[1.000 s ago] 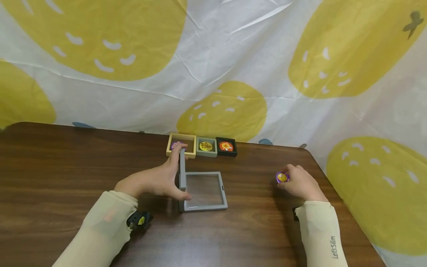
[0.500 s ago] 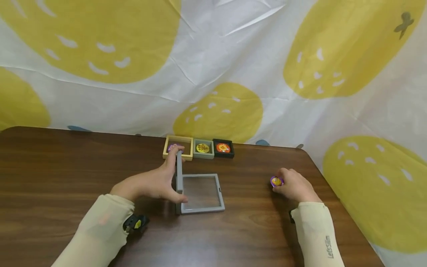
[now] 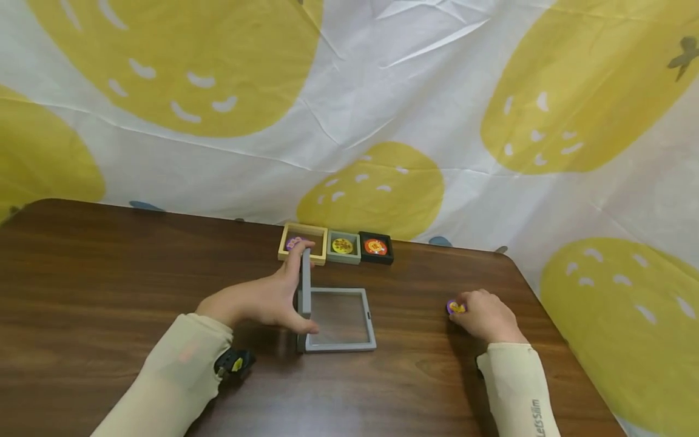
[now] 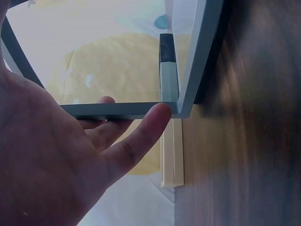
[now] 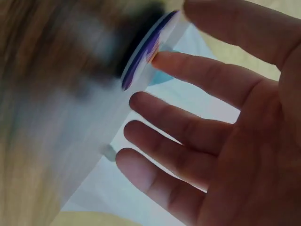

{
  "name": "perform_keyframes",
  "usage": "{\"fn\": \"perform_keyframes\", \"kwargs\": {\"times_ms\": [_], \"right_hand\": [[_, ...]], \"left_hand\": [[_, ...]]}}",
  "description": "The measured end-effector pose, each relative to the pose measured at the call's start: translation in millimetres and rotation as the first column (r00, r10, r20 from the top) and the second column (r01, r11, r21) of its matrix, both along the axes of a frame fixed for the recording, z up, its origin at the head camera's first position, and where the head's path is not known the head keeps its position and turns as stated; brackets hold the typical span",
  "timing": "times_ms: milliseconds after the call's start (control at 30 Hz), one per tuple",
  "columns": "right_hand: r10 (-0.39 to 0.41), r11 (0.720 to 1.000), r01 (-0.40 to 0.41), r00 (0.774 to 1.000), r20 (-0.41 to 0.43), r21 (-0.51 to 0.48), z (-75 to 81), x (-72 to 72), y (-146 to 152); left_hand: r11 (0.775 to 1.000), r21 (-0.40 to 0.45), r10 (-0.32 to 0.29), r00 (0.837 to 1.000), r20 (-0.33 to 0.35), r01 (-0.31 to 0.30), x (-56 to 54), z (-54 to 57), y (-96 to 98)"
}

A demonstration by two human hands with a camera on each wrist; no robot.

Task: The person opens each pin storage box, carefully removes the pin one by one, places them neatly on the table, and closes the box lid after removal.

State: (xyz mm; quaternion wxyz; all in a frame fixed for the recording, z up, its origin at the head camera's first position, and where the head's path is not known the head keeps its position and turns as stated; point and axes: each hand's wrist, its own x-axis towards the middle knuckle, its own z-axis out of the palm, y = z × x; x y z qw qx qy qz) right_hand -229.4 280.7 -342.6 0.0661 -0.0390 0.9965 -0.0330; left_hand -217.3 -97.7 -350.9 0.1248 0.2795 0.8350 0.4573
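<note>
A grey hinged display frame [image 3: 371, 328] with clear film stands opened on the table, one panel flat and the other upright. My left hand [image 3: 267, 297] holds the upright panel [image 4: 127, 109] along its outer edge, the thumb at one side and the fingers at the other. To the right, my right hand [image 3: 486, 315] reaches down to a round purple and yellow badge [image 3: 453, 307]. In the right wrist view, the index fingertip touches the face of the badge [image 5: 146, 56]. The fingers there are nearly straight, and the thumb is by the badge's upper edge.
Along the table's back edge sit a cream box frame [image 3: 289, 259] with a purple badge, a green one [image 3: 344, 261] with a yellow badge, and a black one [image 3: 386, 261] with a red badge. A patterned curtain [image 3: 246, 164] hangs behind the brown table [image 3: 131, 267].
My right hand and the purple badge have moved slightly left and nearer. My left hand keeps the panel upright. The head view has shifted a little.
</note>
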Motion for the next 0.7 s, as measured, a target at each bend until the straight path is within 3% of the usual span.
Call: {"fn": "perform_keyframes", "kwargs": {"times_ms": [167, 300, 367, 467, 567, 700], "right_hand": [[0.024, 0.996, -0.026, 0.999, 0.028, 0.083, 5.8, 7.8, -21.6], [0.163, 0.985, -0.163, 0.987, 0.004, 0.062, 8.5, 21.3, -62.6], [0.261, 0.965, -0.26, 0.965, -0.011, 0.039, 5.2, 29.2, -85.7], [0.416, 0.909, -0.414, 0.909, -0.028, 0.055, -2.2, 40.7, -113.7], [0.495, 0.865, -0.487, 0.867, -0.051, 0.119, -8.2, 49.2, -129.0], [0.497, 0.864, -0.482, 0.864, -0.082, 0.148, -12.2, 52.7, -134.7]], "left_hand": [[1.0, 0.001, 0.0, 1.0, -0.013, 0.0, -0.9, -0.6, -1.3], [1.0, 0.01, -0.004, 1.0, -0.012, 0.004, -0.7, -0.6, -0.9], [1.0, 0.011, -0.003, 1.0, -0.016, 0.003, -1.1, -0.4, -0.5], [1.0, 0.014, 0.003, 1.0, -0.021, -0.002, -1.3, -0.6, 0.0], [1.0, 0.014, 0.003, 1.0, -0.018, -0.002, -0.6, -1.3, 0.2], [1.0, 0.016, 0.002, 1.0, -0.031, -0.001, -0.2, -1.7, -0.5]]}}
